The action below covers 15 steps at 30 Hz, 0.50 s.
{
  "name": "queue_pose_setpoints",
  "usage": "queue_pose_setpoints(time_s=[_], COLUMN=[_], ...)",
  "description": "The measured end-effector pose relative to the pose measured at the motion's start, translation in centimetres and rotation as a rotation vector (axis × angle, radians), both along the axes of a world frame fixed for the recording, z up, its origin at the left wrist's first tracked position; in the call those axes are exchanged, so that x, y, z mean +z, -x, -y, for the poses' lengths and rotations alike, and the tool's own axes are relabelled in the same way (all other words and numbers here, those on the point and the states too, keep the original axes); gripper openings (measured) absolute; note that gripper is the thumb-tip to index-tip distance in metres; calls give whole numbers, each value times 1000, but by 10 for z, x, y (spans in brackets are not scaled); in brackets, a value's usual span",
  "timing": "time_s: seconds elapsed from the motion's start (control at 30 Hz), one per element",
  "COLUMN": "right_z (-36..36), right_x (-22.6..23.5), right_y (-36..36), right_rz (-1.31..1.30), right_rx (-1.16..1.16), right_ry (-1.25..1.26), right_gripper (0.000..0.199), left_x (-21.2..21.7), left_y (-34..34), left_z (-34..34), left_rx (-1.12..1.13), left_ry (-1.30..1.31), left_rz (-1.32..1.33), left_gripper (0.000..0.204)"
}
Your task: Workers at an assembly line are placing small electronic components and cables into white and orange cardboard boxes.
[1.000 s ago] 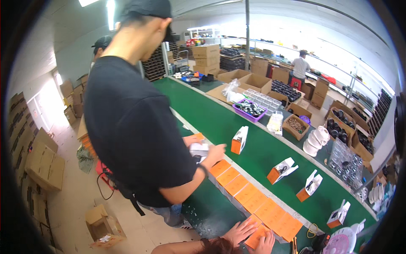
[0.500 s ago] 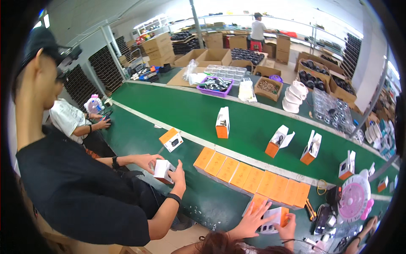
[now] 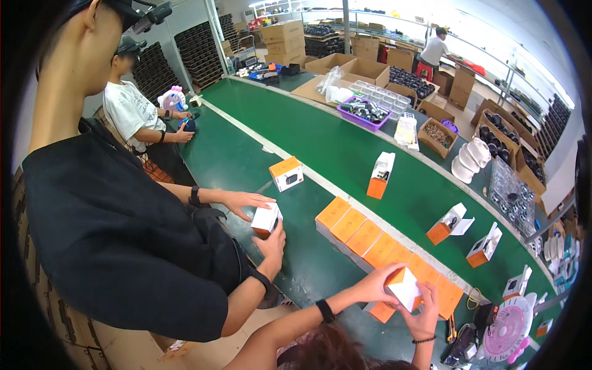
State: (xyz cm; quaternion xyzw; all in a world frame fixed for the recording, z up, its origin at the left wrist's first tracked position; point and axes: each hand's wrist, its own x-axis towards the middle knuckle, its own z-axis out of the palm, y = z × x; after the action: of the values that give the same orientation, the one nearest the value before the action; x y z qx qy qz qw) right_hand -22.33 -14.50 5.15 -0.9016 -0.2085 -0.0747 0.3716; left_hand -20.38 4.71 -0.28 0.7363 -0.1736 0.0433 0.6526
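A small white and orange carton (image 3: 406, 291) is gripped between my hands, tilted, with a white face upward. My left hand (image 3: 372, 285) closes on its left side, a dark band on that wrist. On the carton's right side are the curled fingers of my right hand (image 3: 424, 316), with a beaded bracelet below. Just beyond stands a row of cartons with orange tops (image 3: 364, 237), packed side by side. Another orange-topped carton (image 3: 381, 312) lies partly hidden under my left hand.
At left, a co-worker in black handles a white carton (image 3: 266, 217); a closed carton (image 3: 286, 174) stands near. Open cartons (image 3: 381, 176) sit along the green belt (image 3: 308, 132). To my right are a pink fan (image 3: 507, 333) and a cutter (image 3: 452, 328). Another person sits farther left.
My left hand, spread over the carton before, now grips it. Both hands have raised and turned the carton. The view has shifted, and the co-worker's hands have moved around their white carton.
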Motion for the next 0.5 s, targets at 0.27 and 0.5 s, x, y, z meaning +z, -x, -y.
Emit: queue_pose_setpoints(time_s=[0.27,0.5], right_z=[-21,-3], right_x=[25,30], right_y=[-35,-43], right_rz=[-122,3], right_rx=[163,76], right_ry=[237,291], right_gripper=[55,54], left_x=[-26,-20], left_y=[-6,-7], left_z=[-3,23], left_rx=[91,120], left_ry=[166,-34], left_rz=[-149,-33], left_gripper=[65,73])
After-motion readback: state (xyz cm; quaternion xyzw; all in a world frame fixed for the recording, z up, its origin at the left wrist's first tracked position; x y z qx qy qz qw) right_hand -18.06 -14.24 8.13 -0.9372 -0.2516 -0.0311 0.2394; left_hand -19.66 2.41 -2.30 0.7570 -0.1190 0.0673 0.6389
